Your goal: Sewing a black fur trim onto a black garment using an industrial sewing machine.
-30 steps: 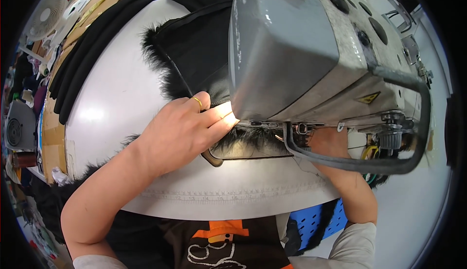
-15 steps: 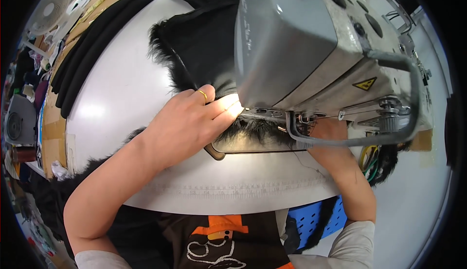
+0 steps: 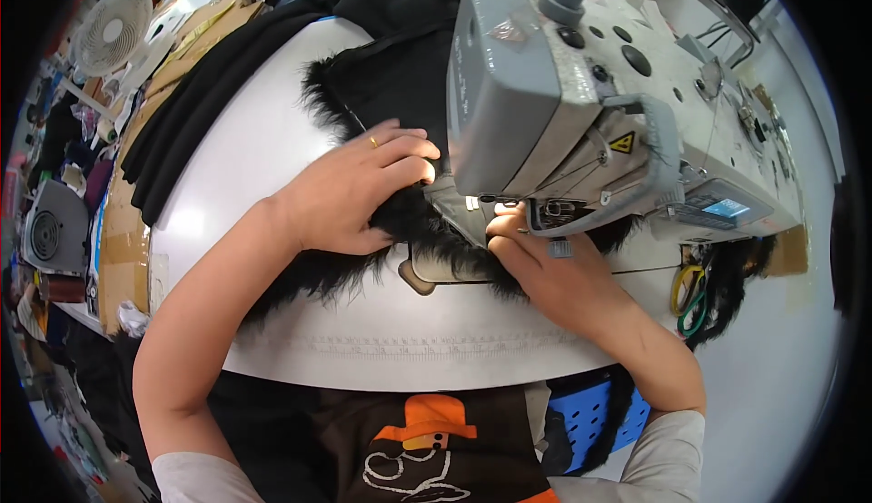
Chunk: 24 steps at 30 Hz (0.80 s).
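Observation:
A black garment piece [image 3: 400, 85] with fluffy black fur trim [image 3: 341, 271] lies on the sewing machine's pale table. My left hand [image 3: 350, 189] rests on it left of the needle area, thumb spread apart from the bent fingers and fur showing between them. Close to the presser foot, my right hand [image 3: 563, 276] has its fingers closed on the edge of the fabric; its fingertips are partly hidden under the machine head. The grey and white sewing machine [image 3: 509, 94] stands over the work, its lamp lighting a grey strip [image 3: 459, 208] between my hands.
Folded black cloth [image 3: 218, 94] curves along the table's left edge. Scissors with yellow and green handles [image 3: 690, 298] lie at the right beside more fur. A fan [image 3: 113, 30] stands far left, and a blue perforated crate [image 3: 581, 421] sits below the table.
My right hand has come left and out from behind the guard to the fabric. My left hand has lifted and spread its thumb. More fur trim lies in front, and the view has shifted.

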{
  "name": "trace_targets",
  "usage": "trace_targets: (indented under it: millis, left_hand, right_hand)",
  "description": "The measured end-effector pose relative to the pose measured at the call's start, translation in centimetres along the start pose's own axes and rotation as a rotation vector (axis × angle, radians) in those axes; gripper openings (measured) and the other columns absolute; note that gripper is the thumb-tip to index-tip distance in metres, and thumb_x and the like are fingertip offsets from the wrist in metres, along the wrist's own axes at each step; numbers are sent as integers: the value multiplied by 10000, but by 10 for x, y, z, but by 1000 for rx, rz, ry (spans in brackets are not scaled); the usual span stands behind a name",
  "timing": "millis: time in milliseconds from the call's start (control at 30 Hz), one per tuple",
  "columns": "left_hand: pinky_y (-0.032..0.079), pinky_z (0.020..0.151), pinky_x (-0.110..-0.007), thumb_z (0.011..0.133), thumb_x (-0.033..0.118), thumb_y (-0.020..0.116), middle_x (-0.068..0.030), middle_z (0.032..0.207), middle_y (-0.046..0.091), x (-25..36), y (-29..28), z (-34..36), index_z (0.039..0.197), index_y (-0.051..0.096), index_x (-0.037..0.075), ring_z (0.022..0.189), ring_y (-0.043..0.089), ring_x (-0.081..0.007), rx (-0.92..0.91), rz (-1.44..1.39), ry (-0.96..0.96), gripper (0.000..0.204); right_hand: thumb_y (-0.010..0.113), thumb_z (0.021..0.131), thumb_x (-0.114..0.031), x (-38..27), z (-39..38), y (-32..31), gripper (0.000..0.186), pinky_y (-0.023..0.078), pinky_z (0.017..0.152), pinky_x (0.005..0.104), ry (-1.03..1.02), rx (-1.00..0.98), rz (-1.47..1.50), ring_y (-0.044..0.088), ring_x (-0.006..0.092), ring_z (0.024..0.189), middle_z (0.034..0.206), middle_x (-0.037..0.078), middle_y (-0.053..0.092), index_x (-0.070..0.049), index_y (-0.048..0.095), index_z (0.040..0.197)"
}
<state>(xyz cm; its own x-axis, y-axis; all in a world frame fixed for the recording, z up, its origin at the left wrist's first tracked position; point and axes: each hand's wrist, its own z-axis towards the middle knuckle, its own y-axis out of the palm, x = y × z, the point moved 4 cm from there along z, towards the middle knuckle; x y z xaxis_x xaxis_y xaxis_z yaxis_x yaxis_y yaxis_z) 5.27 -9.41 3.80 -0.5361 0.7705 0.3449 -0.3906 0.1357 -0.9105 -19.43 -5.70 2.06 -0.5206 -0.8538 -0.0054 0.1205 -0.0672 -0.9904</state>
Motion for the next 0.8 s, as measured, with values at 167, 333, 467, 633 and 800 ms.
trace_targets:
  millis: [167,333,467,633,800]
  left_hand:
    - [531,981,-427,635,60,802,-75,1357,575,0,-5,-7,1293,589,118,1183,559,-352,-37,178,34,694]
    - [564,840,-353,803,83,690,-83,1438,576,33,12,-27,1477,536,209,981,634,-297,-238,501,-208,703]
    - [564,683,-290,824,124,644,-200,1490,531,93,30,-32,1481,558,182,853,640,-226,-331,765,-268,666]
    - [562,636,-276,851,101,652,-167,1390,543,70,21,-15,1425,594,112,822,663,-207,-337,609,-233,576]
    - [581,662,-325,769,177,781,-137,1417,555,59,10,-15,1456,546,164,801,689,-232,-249,431,-272,726]
  right_hand:
    - [731,757,-109,13,-2,-2,502,482,1015,463,134,-99,137,591,334,1224,1284,121,617,-74,633,1249]
    - [775,722,-219,21,-10,2,495,498,942,435,-2,-69,-94,603,304,1176,1105,99,659,-114,666,1193]
    - [734,764,-202,42,-21,0,373,489,972,450,-82,67,-1,598,279,1180,1103,58,659,-103,683,1120]
    - [679,857,-91,22,-13,-19,551,492,1029,467,-62,-20,-117,624,290,1184,1231,60,693,-298,672,1368]
    - [646,891,-101,7,-17,-15,466,535,938,451,-98,71,-132,625,291,1166,1223,86,691,-259,687,1328]
